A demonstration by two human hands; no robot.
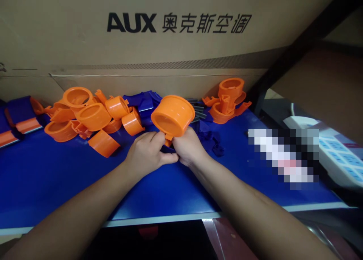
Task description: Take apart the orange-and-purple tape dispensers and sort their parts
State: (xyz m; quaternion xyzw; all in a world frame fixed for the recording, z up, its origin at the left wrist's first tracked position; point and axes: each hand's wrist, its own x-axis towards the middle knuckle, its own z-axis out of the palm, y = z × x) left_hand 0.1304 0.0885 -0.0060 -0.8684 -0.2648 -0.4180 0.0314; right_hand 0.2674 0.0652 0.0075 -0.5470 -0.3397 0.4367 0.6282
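An orange plastic tape dispenser body [171, 116], with a wide round drum, stands up above my two hands. My left hand [149, 150] is closed around its lower end, where a dark blue plastic piece [168, 149] shows between the hands. My right hand [188, 146] is closed on the same end from the right, its fingers mostly hidden behind the wrist. Just beyond my hands lie blue plastic parts [146, 101] and several dark grey strips [199, 110]. Small blue pieces [217, 142] lie right of my right hand.
Loose orange dispenser bodies [93, 116] are heaped at left, with more orange bodies [227, 101] at back right. Blue-and-orange dispensers [21, 114] sit far left. A large cardboard box [181, 52] backs the blue table [141, 199]. A white power strip [334, 154] lies at right.
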